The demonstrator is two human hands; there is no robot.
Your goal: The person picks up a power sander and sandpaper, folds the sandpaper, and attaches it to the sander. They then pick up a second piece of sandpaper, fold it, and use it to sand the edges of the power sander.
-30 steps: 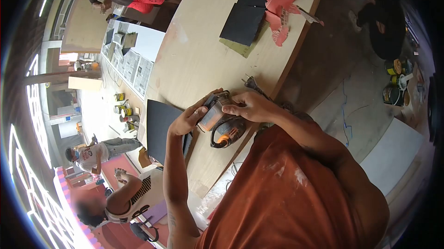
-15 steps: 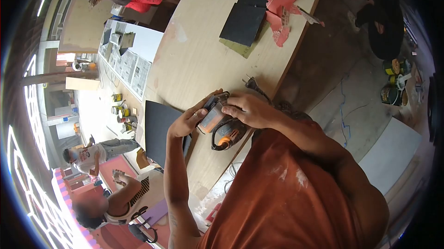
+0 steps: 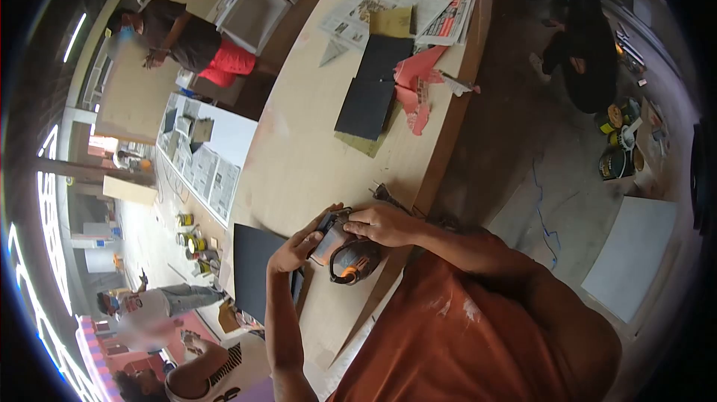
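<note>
Both hands are on the sander point(image 3: 349, 260), held at the bench point(image 3: 314, 148) edge. The left hand point(image 3: 297, 249) has its fingers curled around one end, and the right hand point(image 3: 385, 224) has its fingers wrapped over the top. 1 black sheet point(image 3: 254, 271) lies just beside the left hand.

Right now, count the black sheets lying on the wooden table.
3. The far black sheet and a second black sheet lie end to end beside red scraps; the third black sheet lies near the left hand on the power tool. Others may be stacked underneath.
</note>
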